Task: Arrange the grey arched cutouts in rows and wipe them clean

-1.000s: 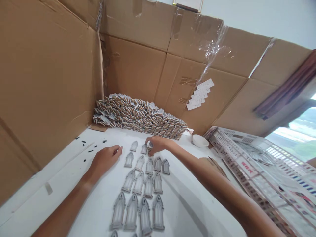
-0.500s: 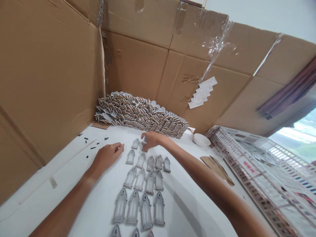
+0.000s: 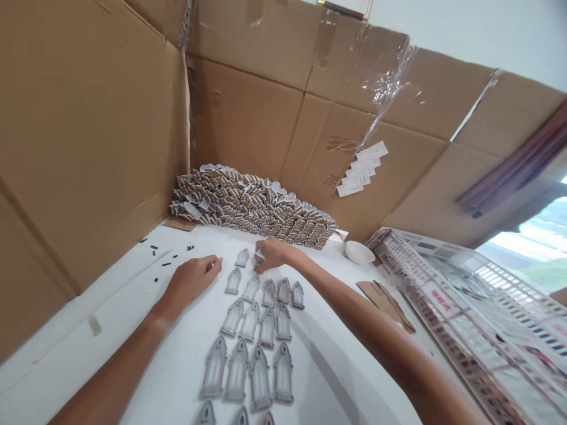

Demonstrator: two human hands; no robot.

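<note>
Grey arched, window-shaped pieces (image 3: 267, 326) lie in rows down the white table (image 3: 177, 360). My right hand (image 3: 275, 254) is closed around one or more such arched pieces (image 3: 259, 256) at the far end of the rows; its fingers partly cover them. To its left a single arched piece (image 3: 242, 257) lies on the table. My left hand (image 3: 195, 280) rests on the table left of the rows, its fingers curled together; whether anything is in them is hidden. Behind both hands rises a large stacked heap of the same pieces (image 3: 248, 203).
Cardboard walls (image 3: 248, 112) enclose the back and left. A white bowl (image 3: 359, 252) stands right of the heap, near a torn cardboard piece (image 3: 385, 304). A white plastic crate (image 3: 447, 301) fills the right side. Small black bits (image 3: 166, 264) lie scattered at left.
My right hand has shifted very slightly, still around the arched pieces. My left hand stays in place. The view has moved a little.
</note>
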